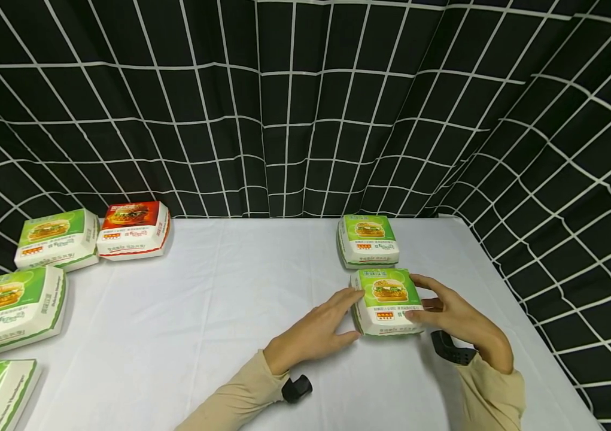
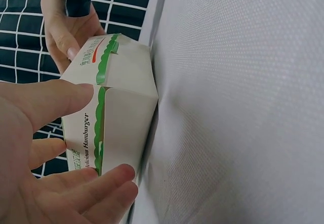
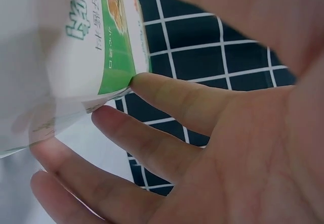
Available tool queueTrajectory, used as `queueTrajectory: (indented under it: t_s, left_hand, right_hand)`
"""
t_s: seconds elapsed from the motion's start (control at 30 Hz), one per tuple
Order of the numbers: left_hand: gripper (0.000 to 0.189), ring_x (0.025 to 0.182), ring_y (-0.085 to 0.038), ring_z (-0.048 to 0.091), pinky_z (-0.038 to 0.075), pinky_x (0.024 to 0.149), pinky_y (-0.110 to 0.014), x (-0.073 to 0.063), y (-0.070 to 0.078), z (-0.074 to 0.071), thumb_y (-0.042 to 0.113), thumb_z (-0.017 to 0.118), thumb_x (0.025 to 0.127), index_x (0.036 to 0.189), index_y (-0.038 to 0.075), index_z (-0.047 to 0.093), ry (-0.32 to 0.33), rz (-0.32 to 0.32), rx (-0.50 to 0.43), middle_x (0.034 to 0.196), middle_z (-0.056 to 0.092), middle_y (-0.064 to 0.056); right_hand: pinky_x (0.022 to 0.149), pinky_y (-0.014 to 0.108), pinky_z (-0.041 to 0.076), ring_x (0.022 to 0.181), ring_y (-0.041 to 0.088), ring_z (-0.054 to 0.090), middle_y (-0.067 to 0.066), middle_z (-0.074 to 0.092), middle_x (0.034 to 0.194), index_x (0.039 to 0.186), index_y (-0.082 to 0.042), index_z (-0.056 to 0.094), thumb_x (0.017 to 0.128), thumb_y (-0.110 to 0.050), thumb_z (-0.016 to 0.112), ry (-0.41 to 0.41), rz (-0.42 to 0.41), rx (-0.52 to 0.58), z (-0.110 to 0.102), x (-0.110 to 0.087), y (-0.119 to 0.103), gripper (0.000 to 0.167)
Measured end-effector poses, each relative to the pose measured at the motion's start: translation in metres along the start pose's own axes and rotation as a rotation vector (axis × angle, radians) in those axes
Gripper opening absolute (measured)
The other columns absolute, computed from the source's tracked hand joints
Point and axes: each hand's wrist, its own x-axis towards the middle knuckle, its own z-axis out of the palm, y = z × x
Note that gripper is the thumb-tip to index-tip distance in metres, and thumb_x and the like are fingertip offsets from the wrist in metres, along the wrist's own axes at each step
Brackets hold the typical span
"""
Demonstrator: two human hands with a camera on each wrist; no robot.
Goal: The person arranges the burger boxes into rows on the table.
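Observation:
In the head view, a green and white hamburger box [image 1: 388, 299] lies on the white cloth between the two hands. My left hand [image 1: 318, 328] is at its left side, fingers spread and fingertips right at the edge. Seen from the left wrist, the left thumb [image 2: 76, 96] overlaps the box side [image 2: 83, 133] marked "Delicious Hamburger". My right hand [image 1: 447, 314] lies along the right side, its thumb over the front corner of the lid. In the right wrist view, fairly straight right fingers [image 3: 152, 143] touch the box edge. Just behind stands a second green hamburger box [image 1: 368, 239].
A red hamburger box [image 1: 133, 230] stands at the back left, beside another green box [image 1: 57, 239]. Further green boxes [image 1: 14, 311] line the table's left edge. A black curtain [image 1: 305, 120] with a white grid rises behind and along the right of the white tablecloth [image 1: 219, 299].

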Motion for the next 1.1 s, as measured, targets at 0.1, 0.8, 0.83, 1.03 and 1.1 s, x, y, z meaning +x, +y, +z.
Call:
queueTrajectory:
  t_s: [0.1,0.8,0.83,1.03,1.1]
  left_hand:
    - [0.070,0.148,-0.019,0.033,0.034,0.119,-0.036,0.000,0.001,-0.001,0.024,0.065,0.096,0.155,0.012,0.030,0.000,0.001,-0.001,0.161,0.031,-0.006]
    - [0.059,0.128,-0.017,0.055,0.046,0.108,-0.033,-0.008,0.004,-0.018,0.025,0.065,0.096,0.150,0.016,0.040,0.069,-0.005,-0.031,0.150,0.045,-0.003]
    - [0.059,0.126,-0.018,0.056,0.047,0.107,-0.033,-0.008,0.004,-0.019,0.025,0.065,0.096,0.149,0.016,0.040,0.071,-0.005,-0.034,0.150,0.045,-0.002]
    - [0.056,0.126,-0.020,0.057,0.047,0.107,-0.035,-0.014,0.001,-0.028,0.023,0.063,0.097,0.148,0.015,0.042,0.102,-0.009,-0.049,0.148,0.047,-0.002]
    - [0.054,0.126,-0.020,0.057,0.047,0.108,-0.035,-0.016,0.000,-0.031,0.023,0.063,0.097,0.147,0.014,0.043,0.117,-0.008,-0.050,0.147,0.048,-0.001]
  right_hand:
    - [0.081,0.027,0.053,0.123,0.042,0.057,0.029,0.042,0.147,0.154,0.002,0.023,0.092,-0.020,0.069,-0.002,-0.010,-0.003,0.000,0.000,0.001,0.080]
    - [0.108,0.061,0.036,0.133,0.050,0.042,0.027,0.039,0.151,0.152,-0.001,0.031,0.094,-0.024,0.069,0.252,-0.156,-0.208,0.011,0.002,-0.024,0.073]
    - [0.108,0.060,0.037,0.133,0.049,0.043,0.026,0.040,0.151,0.152,-0.001,0.033,0.094,-0.023,0.069,0.265,-0.169,-0.211,0.012,0.003,-0.025,0.072]
    - [0.110,0.059,0.037,0.135,0.044,0.044,0.022,0.044,0.150,0.148,-0.001,0.039,0.092,-0.021,0.072,0.322,-0.250,-0.205,0.025,0.008,-0.037,0.068]
    - [0.109,0.060,0.037,0.135,0.043,0.044,0.021,0.045,0.149,0.147,-0.002,0.041,0.092,-0.022,0.072,0.332,-0.265,-0.214,0.030,0.010,-0.041,0.067]
